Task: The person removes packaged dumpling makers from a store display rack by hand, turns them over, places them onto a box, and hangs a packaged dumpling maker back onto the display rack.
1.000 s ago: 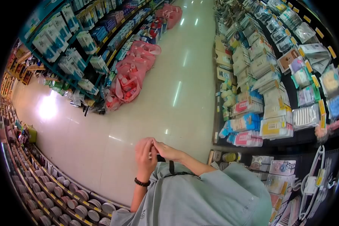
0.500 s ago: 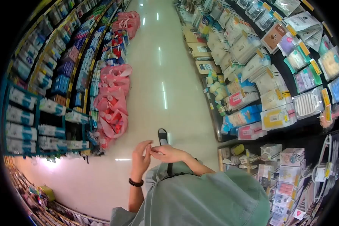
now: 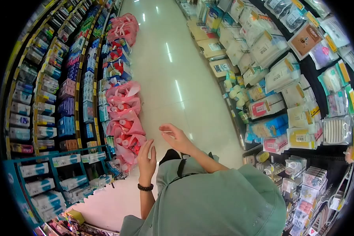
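A: Hand status?
B: Left hand (image 3: 146, 161) released: fingers up, loosely bent, no grip. Right hand (image 3: 180, 141) released too, fingers loosely bent and pointing toward my left. They're near each other, not touching.

A: What step are you on?
B: My read: hands free in mid-air, no handling under way.

A: What would a next move need?
B: If I reached for anything, an arm would have to extend first, then the fingers open around it. No grip to undo.

A: Nearest stuff?
B: Pink bags (image 3: 135, 128), in a row along the foot of the left shelves (image 3: 79, 84). Red bottles (image 3: 126, 124) inside, as far as I can tell; the plastic blurs them. In view the nearest bag is just beside my left fingers, but it sits low, by the floor (image 3: 200, 118).

A: On you?
B: Dark bracelet (image 3: 145, 188) on left wrist, black strap (image 3: 181, 167) at the waist, green shirt (image 3: 216, 200).

A: Further out?
B: Left: boxes (image 3: 66, 126) on the shelves, white-and-teal packs (image 3: 39, 187) on a teal rack. Right: hanging packs (image 3: 298, 137), flat and bagged, with hangers (image 3: 336, 202) low at the edge. Glossy aisle runs between.
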Demonstrator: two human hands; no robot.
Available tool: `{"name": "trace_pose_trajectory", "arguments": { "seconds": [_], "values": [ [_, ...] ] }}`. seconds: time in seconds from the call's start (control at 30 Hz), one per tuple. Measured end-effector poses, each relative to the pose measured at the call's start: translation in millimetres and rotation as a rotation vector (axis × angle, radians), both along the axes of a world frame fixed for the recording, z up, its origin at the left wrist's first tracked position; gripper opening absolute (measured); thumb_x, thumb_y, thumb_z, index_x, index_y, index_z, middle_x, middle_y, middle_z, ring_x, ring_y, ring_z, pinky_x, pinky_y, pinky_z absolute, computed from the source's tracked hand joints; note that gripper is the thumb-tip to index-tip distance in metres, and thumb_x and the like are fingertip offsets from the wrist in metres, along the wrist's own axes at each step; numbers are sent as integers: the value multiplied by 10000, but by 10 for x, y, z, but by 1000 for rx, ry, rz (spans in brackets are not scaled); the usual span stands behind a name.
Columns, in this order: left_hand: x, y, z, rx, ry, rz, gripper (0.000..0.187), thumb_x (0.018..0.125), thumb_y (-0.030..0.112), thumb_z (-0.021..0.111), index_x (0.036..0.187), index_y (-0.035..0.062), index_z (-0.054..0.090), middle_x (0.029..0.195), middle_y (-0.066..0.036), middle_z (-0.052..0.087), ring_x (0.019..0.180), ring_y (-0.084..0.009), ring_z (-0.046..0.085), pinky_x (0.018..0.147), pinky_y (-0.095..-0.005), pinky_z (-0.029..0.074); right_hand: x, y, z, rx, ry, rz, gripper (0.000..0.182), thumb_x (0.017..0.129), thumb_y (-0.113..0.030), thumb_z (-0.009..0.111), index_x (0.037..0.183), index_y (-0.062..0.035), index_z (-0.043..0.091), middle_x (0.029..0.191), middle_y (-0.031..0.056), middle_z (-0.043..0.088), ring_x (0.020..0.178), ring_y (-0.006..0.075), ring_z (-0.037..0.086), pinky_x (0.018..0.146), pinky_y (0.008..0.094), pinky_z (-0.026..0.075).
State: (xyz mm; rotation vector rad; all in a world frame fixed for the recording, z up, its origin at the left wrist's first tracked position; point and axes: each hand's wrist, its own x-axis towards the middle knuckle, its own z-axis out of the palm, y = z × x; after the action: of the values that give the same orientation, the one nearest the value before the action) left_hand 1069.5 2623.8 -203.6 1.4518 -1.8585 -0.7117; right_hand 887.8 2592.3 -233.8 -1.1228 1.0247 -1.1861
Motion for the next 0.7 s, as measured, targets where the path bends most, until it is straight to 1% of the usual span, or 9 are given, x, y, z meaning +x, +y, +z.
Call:
{"name": "trace_pose_trajectory", "arguments": {
  "seconds": [0.13,0.23,0.33,0.4,0.43,0.5,0.53,0.63,0.7],
  "values": [
    [-169,-547,-64,37,-98,-175,258,895,71,615,1144,7,629,1138,-169,642,1045,-355,607,888,-411,486,-194,-434,-88,174,-28,83,281,998,-168,541,1221,2,540,1130,91,636,1110,157,593,904,300,495],
    [-378,-1081,-88,45,-114,-294,257,875,74,627,1122,5,630,1119,-159,640,1028,-354,606,876,-416,489,-313,-823,-155,260,-121,52,254,1001,-171,537,1194,-5,554,1093,74,639,1052,139,603,869,294,504],
    [-484,-1667,-244,56,-101,-379,251,867,80,629,1106,2,627,1117,-154,632,1031,-349,602,894,-426,481,-425,-1353,-194,298,-120,-18,245,993,-178,539,1153,4,576,1043,95,664,998,158,626,859,293,492],
    [-500,-2104,-333,52,-93,-406,256,869,89,628,1111,4,624,1132,-154,625,1049,-349,593,898,-425,480,-482,-1782,-320,247,-68,-38,244,996,-180,534,1147,6,577,1036,95,663,993,158,625,854,288,490],
    [-506,-2340,-332,46,-86,-417,259,870,93,628,1113,4,623,1140,-154,621,1058,-349,589,901,-425,479,-511,-2014,-336,219,-39,-46,244,997,-181,532,1145,8,578,1033,95,663,991,157,625,851,286,490],
    [-476,-2844,-277,33,-137,-458,269,873,106,628,1123,8,618,1153,-155,613,1071,-351,579,907,-425,475,-574,-2483,-269,276,-35,-28,247,1000,-183,525,1146,8,580,1032,91,662,992,157,624,857,286,485],
    [-451,-3100,-260,26,-164,-469,274,874,112,628,1127,9,615,1160,-155,609,1078,-351,574,911,-425,473,-593,-2724,-226,304,-33,-11,248,1001,-184,521,1146,8,580,1032,89,662,993,157,623,860,286,483],
    [-368,-3801,-257,52,-60,-379,280,881,131,627,1134,12,610,1167,-160,604,1080,-356,567,911,-430,470,-584,-3390,-105,301,-92,-5,245,1003,-182,513,1132,10,593,1025,84,663,989,153,622,874,290,477],
    [-308,-4243,-244,33,-118,-328,280,895,134,619,1147,12,616,1171,-157,606,1091,-354,565,934,-423,459,-578,-3774,-81,267,-4,14,243,1002,-179,512,1121,13,604,1024,84,665,997,153,620,886,296,473]
  ]
}}
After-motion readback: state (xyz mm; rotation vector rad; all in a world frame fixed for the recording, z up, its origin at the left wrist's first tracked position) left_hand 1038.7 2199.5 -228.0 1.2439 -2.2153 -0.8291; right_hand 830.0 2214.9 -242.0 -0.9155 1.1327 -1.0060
